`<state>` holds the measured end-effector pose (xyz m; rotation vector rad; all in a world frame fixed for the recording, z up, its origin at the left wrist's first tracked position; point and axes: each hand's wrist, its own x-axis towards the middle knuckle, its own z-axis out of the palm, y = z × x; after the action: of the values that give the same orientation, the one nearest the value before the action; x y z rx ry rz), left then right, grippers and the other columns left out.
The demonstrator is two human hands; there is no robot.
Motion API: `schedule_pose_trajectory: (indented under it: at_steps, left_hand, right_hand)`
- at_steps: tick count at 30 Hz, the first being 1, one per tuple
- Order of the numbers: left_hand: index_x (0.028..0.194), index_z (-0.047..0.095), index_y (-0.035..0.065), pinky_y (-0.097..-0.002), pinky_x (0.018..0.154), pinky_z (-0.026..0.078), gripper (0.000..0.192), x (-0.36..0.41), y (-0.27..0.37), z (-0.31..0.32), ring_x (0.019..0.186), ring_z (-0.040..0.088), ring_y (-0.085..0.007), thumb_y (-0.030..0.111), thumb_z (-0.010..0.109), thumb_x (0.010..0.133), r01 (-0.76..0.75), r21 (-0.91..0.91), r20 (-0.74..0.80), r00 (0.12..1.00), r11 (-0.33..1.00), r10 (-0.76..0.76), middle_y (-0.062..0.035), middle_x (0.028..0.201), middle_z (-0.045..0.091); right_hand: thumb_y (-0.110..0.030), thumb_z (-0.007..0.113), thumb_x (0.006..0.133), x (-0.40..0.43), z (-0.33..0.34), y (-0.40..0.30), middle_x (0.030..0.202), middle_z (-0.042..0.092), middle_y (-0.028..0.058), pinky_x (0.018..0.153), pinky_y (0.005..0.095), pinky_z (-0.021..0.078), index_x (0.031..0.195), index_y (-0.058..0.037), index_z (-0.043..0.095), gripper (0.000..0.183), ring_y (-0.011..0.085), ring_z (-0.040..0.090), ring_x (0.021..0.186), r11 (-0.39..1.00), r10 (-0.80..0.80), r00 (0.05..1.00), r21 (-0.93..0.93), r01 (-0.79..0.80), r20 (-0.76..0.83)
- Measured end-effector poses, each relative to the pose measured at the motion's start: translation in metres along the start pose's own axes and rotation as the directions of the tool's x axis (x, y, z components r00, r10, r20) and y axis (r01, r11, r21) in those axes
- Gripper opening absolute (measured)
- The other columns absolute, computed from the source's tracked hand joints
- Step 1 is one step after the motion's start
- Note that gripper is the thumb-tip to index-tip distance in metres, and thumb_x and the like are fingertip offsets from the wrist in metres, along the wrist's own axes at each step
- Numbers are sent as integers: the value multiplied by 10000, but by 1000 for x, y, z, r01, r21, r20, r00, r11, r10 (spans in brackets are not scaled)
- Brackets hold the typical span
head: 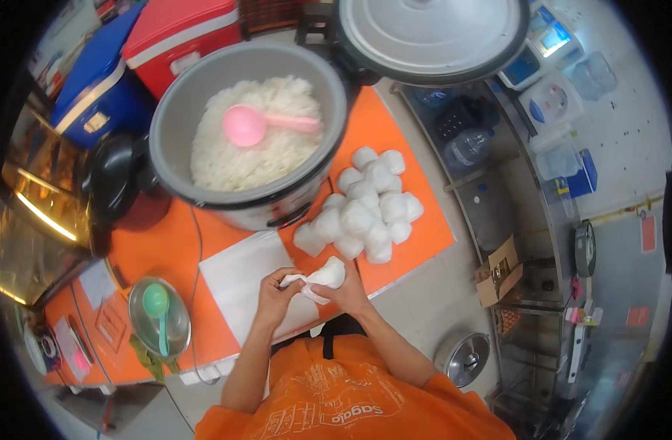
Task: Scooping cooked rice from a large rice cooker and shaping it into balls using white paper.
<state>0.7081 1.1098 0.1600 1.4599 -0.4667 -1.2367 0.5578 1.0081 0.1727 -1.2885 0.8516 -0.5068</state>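
Observation:
My left hand (279, 294) pinches a twisted end of a white wrapper at the table's front edge. Wrapped round the body of that white bundle (329, 275) are the fingers and thumb of my right hand (347, 289); its contents are hidden. Under my hands lies a stack of white paper sheets (242, 280). Just beyond, several white wrapped bundles (358, 214) are heaped on the orange tabletop (429, 225). A large rice cooker (165, 132) stands behind the paper, holding cooked white rice (226, 165). On the rice rests a pink plastic scoop (245, 126).
To the left, a metal bowl (132, 322) holds a green scoop (157, 300). A dark-lidded pot (116, 170) stands beside the cooker, near blue (105, 88) and red (176, 38) cooler boxes. The raised cooker lid (435, 33) is behind. Metal shelving (495, 203) runs along the right.

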Motion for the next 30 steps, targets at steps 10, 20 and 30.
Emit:
schedule_pose_trajectory:
  at_steps: [10, 20, 30]
  left_hand:
    - [1140, 585, -42, -267, 704, 537, 247, 83, -21, 144, 809, 636, -130, 100, 559, 939, 400, -597, 236, 916, 695, -324, -74, 1001, 650]
    - [1042, 676, 5, -240, 635, 442, 257, 34, -53, 87, 670, 520, -77, 226, 613, 927, 329, 9, 204, 924, 944, -324, -25, 824, 647]
    - [1027, 634, 17, -230, 653, 432, 216, 6, 76, -130, 746, 523, -72, 198, 535, 962, -269, 6, -676, 709, 963, 203, -12, 899, 622]
  right_hand:
    - [-215, 790, 743, 34, -89, -21, 1064, 591, 121, 834, 324, 483, 1167, 42, 517, 566, 204, 579, 966, 988, 7, 964, -147, -48, -266]
    - [-246, 536, 916, 139, -134, -2, 922, 629, 277, 758, 469, 473, 995, 63, 598, 325, 409, 605, 847, 232, -438, 853, -952, -198, -284]
    - [-139, 548, 848, 293, 82, -199, 849, 695, 184, 748, 444, 527, 884, -9, 689, 195, 335, 683, 800, -191, -88, 900, -894, 405, 427]
